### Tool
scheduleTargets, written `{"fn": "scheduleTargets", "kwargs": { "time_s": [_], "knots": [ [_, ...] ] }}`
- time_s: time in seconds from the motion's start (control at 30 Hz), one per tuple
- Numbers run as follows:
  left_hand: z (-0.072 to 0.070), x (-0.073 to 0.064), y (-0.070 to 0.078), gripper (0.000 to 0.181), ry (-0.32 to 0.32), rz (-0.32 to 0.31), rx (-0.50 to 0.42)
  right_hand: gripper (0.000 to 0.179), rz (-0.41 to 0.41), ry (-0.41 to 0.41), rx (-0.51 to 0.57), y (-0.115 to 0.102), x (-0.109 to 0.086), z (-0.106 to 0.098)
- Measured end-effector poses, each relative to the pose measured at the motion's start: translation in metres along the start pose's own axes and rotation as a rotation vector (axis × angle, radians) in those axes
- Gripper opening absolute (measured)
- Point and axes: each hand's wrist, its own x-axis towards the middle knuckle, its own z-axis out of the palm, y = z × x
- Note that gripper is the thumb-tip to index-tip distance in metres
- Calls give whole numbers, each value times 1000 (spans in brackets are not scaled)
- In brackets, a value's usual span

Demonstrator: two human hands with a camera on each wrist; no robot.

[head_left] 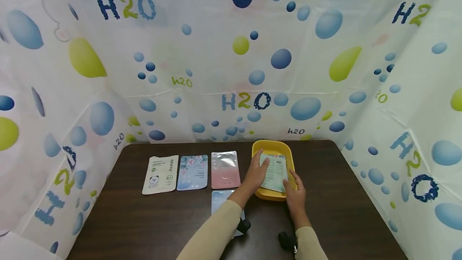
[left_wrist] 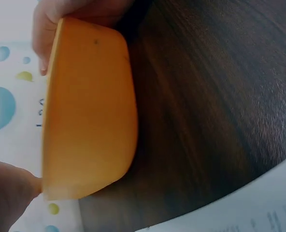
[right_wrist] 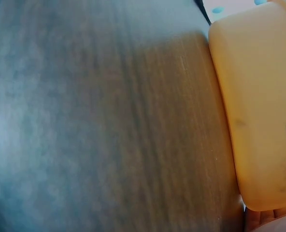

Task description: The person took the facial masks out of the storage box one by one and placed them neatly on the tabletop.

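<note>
A yellow plastic basket (head_left: pixel 272 195) stands at the back of the table, with a pale green sheet mask packet (head_left: pixel 275 173) lying tilted inside it. My left hand (head_left: pixel 254 175) reaches over the basket's left rim and pinches the packet's upper left edge, its thumb on top. Along the right side, my right hand (head_left: pixel 296 196) holds the basket wall, fingers outside and thumb over the rim by the packet. In the left wrist view the basket's near wall (left_wrist: pixel 92 111) fills the middle. The right wrist view shows little of that hand, beside the basket (right_wrist: pixel 264 111).
Left of the basket lie a white packet (head_left: pixel 160 175) with a bear drawing, a blue floral packet (head_left: pixel 192 173) and a pink-and-silver packet (head_left: pixel 225 171). Another light blue packet (head_left: pixel 220 200) lies nearer, partly under my left forearm. A patterned curtain (head_left: pixel 216 51) surrounds the dark wooden table (head_left: pixel 151 228).
</note>
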Motion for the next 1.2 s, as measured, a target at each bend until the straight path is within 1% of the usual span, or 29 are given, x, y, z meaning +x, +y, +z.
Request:
{"fn": "scheduleTargets", "kwargs": {
  "time_s": [0.1, 0.2, 0.4, 0.5, 0.63, 0.77, 0.9, 0.97, 1.07, 1.2],
  "knots": [
    [6, 5, -4, 59, 10, -39, 2, 52, 8, -10, 1, 1, 1, 0],
    [11, 10, -8, 61, -1, -69, -6, 52, 7, -9, 8, 1, 2, -1],
    [12, 18, -10, 64, -30, -133, -58, 54, -5, -18, 15, 2, 4, -1],
    [11, 19, -11, 64, -68, -173, -127, 53, -7, -18, 6, 4, 5, -1],
    [10, 20, -12, 62, -104, -197, -225, 52, -19, -9, -1, 4, 4, -1],
    [9, 20, -12, 60, -100, -199, -315, 52, -25, -3, -2, 1, 2, -1],
    [8, 20, -12, 61, -90, -195, -381, 53, -10, -10, -7, 0, 2, -1],
    [8, 19, -12, 60, -86, -195, -379, 53, -1, -16, -7, 0, 1, -1],
    [7, 20, -13, 57, -88, -195, -352, 53, 5, -18, -7, -1, 1, -1],
    [7, 22, -13, 51, -113, -207, -329, 52, 4, -17, -10, -2, 1, -1]
  ]
}}
